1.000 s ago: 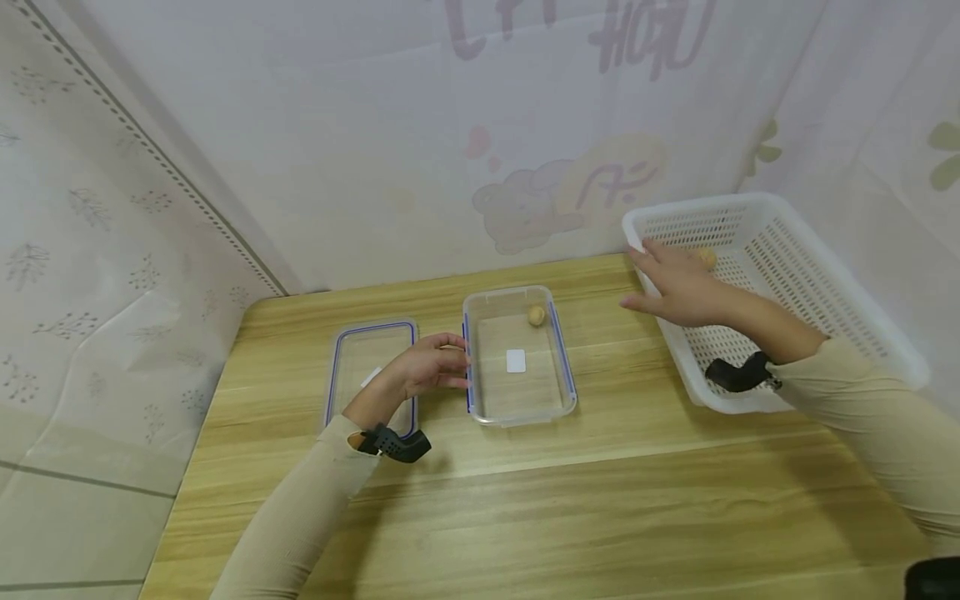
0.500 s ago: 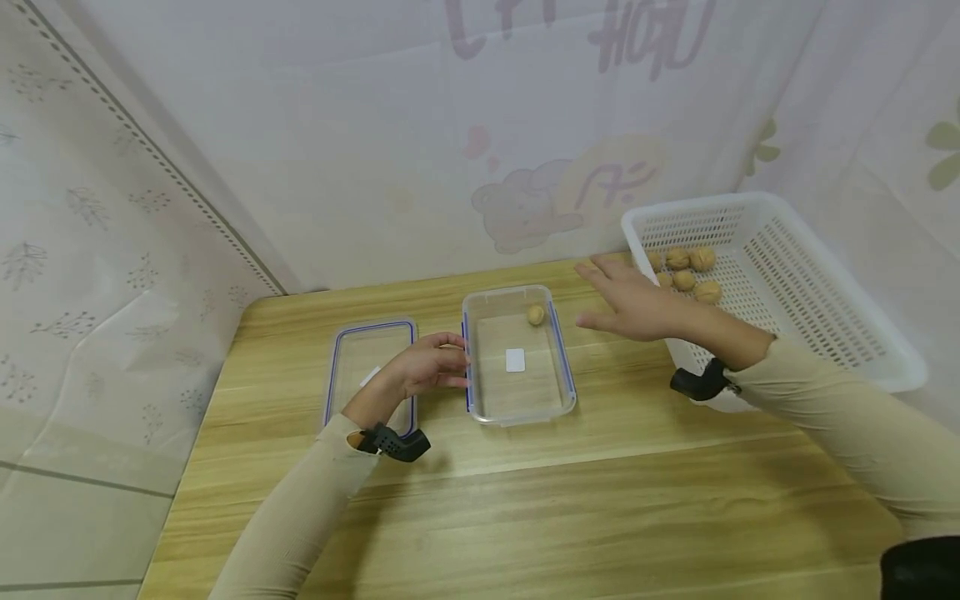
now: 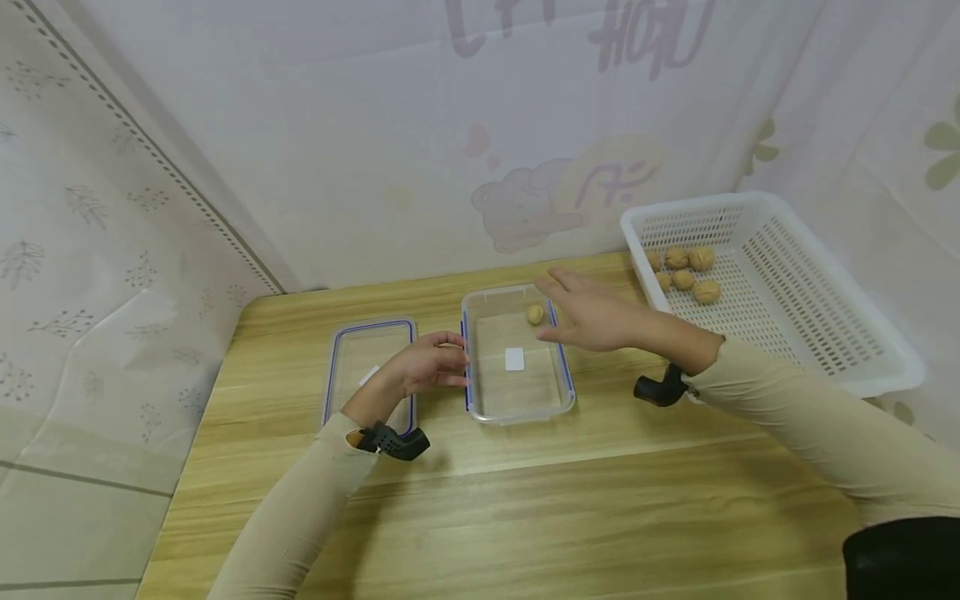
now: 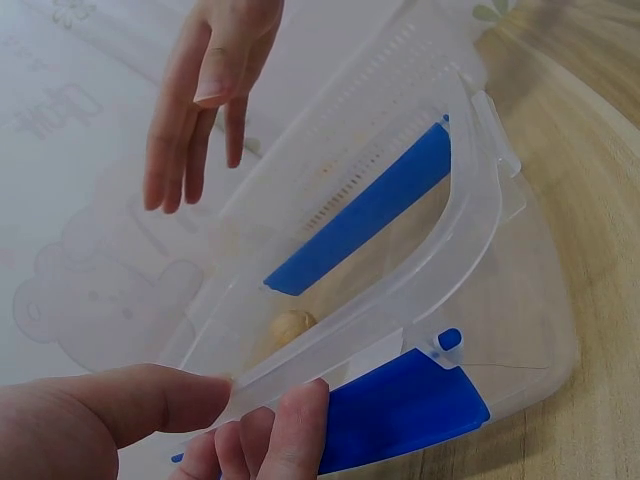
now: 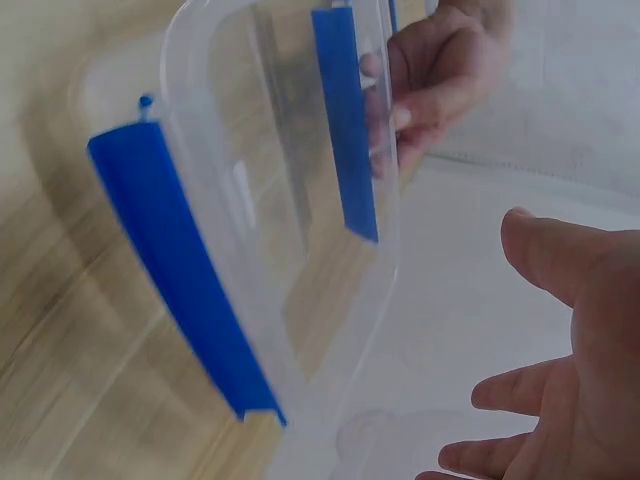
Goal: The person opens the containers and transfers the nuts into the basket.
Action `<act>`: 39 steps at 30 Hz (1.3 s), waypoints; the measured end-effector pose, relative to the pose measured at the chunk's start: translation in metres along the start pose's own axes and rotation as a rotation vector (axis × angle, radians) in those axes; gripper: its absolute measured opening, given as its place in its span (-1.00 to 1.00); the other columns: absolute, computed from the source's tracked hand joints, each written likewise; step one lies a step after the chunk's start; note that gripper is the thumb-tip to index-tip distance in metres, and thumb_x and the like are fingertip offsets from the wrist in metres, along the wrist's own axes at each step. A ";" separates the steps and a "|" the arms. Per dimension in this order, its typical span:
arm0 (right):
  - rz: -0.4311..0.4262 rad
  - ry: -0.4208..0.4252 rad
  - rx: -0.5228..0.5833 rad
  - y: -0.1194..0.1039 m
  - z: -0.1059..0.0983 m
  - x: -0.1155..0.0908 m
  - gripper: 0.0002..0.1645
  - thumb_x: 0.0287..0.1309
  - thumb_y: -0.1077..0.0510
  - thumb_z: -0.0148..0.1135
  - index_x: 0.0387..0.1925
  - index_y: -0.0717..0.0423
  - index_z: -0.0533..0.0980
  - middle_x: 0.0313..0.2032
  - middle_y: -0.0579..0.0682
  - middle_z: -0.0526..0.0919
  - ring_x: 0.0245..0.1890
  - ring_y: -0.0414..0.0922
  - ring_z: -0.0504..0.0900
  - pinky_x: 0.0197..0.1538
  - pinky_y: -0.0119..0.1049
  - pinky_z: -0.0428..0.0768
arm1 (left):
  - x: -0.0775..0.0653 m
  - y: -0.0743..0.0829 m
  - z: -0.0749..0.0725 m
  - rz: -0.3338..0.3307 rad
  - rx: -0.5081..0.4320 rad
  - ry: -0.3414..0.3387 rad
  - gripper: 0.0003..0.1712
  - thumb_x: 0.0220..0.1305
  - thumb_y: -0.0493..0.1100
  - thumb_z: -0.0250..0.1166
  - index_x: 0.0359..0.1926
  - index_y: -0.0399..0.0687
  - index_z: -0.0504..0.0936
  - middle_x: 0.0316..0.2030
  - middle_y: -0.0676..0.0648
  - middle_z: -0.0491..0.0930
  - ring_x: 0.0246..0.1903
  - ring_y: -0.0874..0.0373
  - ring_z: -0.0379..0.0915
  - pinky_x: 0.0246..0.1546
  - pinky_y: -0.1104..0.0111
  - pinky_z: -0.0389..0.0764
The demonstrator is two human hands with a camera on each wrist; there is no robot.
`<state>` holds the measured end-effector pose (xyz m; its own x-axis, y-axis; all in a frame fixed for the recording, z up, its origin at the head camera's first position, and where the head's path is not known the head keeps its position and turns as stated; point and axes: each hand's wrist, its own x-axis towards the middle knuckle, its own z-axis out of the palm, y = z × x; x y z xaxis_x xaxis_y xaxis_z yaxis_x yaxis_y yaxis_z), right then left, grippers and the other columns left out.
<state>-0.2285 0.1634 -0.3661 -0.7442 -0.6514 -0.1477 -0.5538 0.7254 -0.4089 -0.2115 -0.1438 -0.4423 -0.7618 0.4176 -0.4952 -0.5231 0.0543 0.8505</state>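
Observation:
A clear plastic food container point(image 3: 517, 396) with blue side clips stands mid-table, a single walnut point(image 3: 535, 314) in its far right corner and a white label on its base. At its left side my left hand point(image 3: 433, 364) grips the edge, the thumb point(image 4: 190, 400) at the rim and the fingers curled against the blue clip point(image 4: 410, 410). Over the container's right edge hovers my right hand point(image 3: 596, 315), fingers spread and nothing in them. In the right wrist view the right hand point(image 5: 590, 360) shows its bare palm, apart from the container.
The container's lid point(image 3: 375, 327), with a blue seal, lies flat on the left, partly under the left hand and wrist. At the back right stands a white perforated basket point(image 3: 832, 283) holding several walnuts point(image 3: 701, 258) in its left end. A patterned curtain backs the table.
My right hand has moved left, from over the basket to the container's right edge, uncovering the walnuts in the basket. The left hand and the container have stayed put.

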 end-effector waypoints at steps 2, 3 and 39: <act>-0.008 -0.012 0.009 -0.006 0.003 0.004 0.04 0.43 -0.24 0.15 0.59 0.24 -0.05 0.55 0.39 -0.14 0.54 0.34 -0.11 0.56 0.32 -0.03 | 0.000 0.000 0.000 0.001 0.002 0.002 -0.54 0.42 -0.46 0.07 0.27 -0.42 0.21 -0.29 -0.09 0.43 -0.31 0.17 0.43 -0.17 0.33 0.80; -0.013 -0.017 0.015 -0.008 0.005 0.007 0.04 0.43 -0.24 0.16 0.59 0.23 -0.05 0.55 0.39 -0.13 0.54 0.34 -0.11 0.55 0.33 -0.02 | 0.000 0.000 0.000 0.001 0.002 0.002 -0.54 0.42 -0.47 0.07 0.27 -0.42 0.21 -0.29 -0.09 0.43 -0.31 0.17 0.43 -0.17 0.33 0.80; 0.250 -0.191 0.073 -0.030 0.058 0.071 -0.01 0.39 -0.15 0.24 0.51 0.41 0.08 0.49 0.49 -0.01 0.50 0.40 -0.01 0.50 0.30 0.20 | 0.000 -0.001 0.001 0.009 -0.008 0.007 -0.59 0.40 -0.46 0.07 0.23 -0.37 0.25 -0.31 -0.08 0.42 -0.31 0.16 0.44 -0.17 0.31 0.81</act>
<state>-0.2431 0.0828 -0.4171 -0.7665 -0.4899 -0.4153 -0.3290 0.8549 -0.4012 -0.2108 -0.1434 -0.4432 -0.7688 0.4121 -0.4891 -0.5194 0.0437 0.8534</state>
